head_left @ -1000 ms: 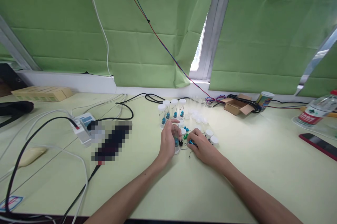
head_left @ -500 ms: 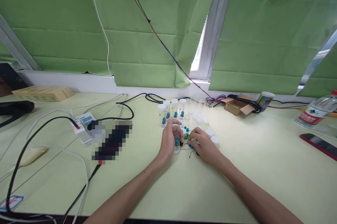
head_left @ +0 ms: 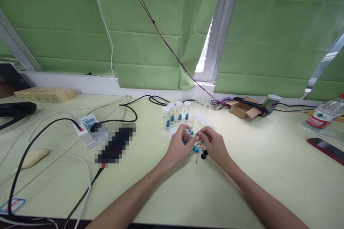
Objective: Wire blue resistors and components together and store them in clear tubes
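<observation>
My left hand (head_left: 180, 143) is wrapped round a clear plastic tube (head_left: 186, 136), partly hidden by the fingers, with a bit of blue showing inside. My right hand (head_left: 215, 145) has its fingertips pinched close to the tube; what they grip is too small to name. Beneath and between the hands lie a blue piece (head_left: 196, 149), black round pieces (head_left: 203, 156) and a thin bent wire (head_left: 197, 158). Just beyond stand several white-capped clear tubes (head_left: 167, 125), each with a blue piece and wire inside.
Loose white caps (head_left: 205, 121) lie behind my hands. A small open cardboard box (head_left: 240, 109), a printed can (head_left: 271, 104), a water bottle (head_left: 322, 116) and a phone (head_left: 326, 150) are on the right. A power strip (head_left: 85, 132) and cables occupy the left.
My left hand has tilted the tube from upright and brought it right. My right hand has moved a little right, its fingertips now meeting the left hand's; black pieces show below.
</observation>
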Available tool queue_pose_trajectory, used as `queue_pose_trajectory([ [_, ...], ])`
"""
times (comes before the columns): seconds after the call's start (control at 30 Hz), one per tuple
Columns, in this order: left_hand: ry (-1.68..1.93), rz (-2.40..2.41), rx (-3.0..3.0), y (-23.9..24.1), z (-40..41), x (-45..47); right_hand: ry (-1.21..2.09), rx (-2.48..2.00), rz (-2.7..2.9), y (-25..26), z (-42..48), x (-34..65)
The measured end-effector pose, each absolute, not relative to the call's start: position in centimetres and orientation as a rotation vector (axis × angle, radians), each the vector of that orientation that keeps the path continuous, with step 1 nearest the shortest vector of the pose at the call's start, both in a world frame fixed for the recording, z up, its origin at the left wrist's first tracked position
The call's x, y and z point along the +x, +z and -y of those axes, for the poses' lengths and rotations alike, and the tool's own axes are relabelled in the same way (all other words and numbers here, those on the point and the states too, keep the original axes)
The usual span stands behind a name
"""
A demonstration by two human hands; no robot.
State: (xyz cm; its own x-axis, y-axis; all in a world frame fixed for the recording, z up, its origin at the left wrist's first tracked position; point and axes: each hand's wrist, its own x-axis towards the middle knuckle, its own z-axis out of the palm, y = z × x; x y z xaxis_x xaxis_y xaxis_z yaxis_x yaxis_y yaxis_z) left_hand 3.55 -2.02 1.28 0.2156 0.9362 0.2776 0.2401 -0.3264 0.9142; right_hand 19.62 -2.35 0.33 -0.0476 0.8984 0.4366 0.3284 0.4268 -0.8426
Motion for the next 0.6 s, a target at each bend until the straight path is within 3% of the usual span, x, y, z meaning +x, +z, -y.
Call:
queue_pose_trajectory([
  [0.2, 1.002, -1.189, 1.984, 0.53, 2.48, 3.73, 0.682, -1.043, 1.482, 0.27, 2.44, 19.86],
  [0.6, 1.061, -1.253, 2.053, 0.18, 2.07, 3.41, 0.449, -1.021, 1.565, 0.70, 2.44, 20.15],
])
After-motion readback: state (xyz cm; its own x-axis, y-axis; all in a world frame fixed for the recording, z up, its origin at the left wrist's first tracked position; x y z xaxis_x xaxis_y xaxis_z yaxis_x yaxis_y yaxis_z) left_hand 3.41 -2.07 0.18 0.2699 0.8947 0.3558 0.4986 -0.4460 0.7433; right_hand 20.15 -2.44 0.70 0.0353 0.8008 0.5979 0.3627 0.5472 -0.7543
